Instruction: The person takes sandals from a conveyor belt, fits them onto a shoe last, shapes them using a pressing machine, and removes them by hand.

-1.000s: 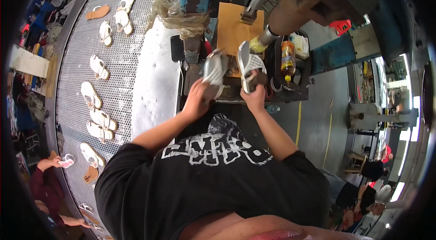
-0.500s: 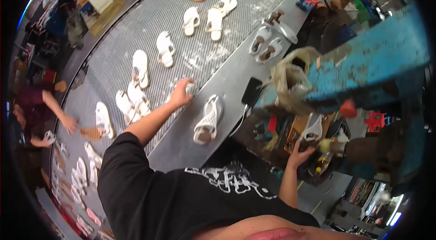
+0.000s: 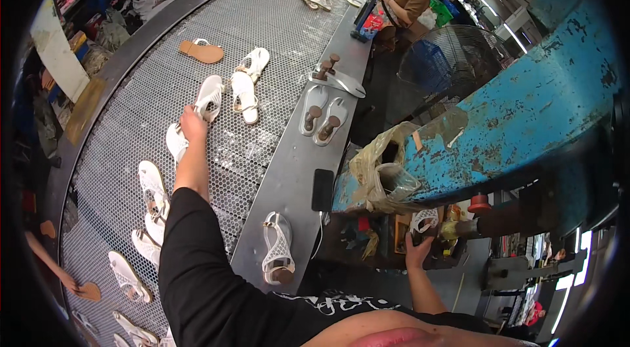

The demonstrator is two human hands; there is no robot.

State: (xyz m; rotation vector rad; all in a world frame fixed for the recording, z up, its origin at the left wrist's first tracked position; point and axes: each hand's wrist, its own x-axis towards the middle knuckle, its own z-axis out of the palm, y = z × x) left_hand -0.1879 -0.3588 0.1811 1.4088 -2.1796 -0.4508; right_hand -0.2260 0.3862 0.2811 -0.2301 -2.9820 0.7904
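Note:
My left hand (image 3: 192, 125) reaches out over the perforated metal conveyor (image 3: 125, 127), its fingers closed at the near end of a white strappy sandal (image 3: 210, 92). Part of another white sandal (image 3: 174, 140) lies right beside that wrist. At the lower right, my right hand (image 3: 417, 252) grips a white sandal with a woven upper (image 3: 425, 218), held up at the end of the machine's dark cylindrical part (image 3: 502, 221). One more woven white sandal (image 3: 278, 247) rests on the steel ledge (image 3: 252, 245) between my arms.
Grey metal shoe lasts (image 3: 321, 114) and a black phone (image 3: 322, 189) sit on the ledge. A blue machine arm (image 3: 505, 117) with a plastic bag (image 3: 384, 170) juts in at right. Another person (image 3: 410, 2) sits at the far end; a co-worker's hand (image 3: 68, 281) touches a tan sole at left.
My left hand has gone from the conveyor's near edge farther out, onto a white sandal. The view has shifted. My right hand keeps its sandal by the machine.

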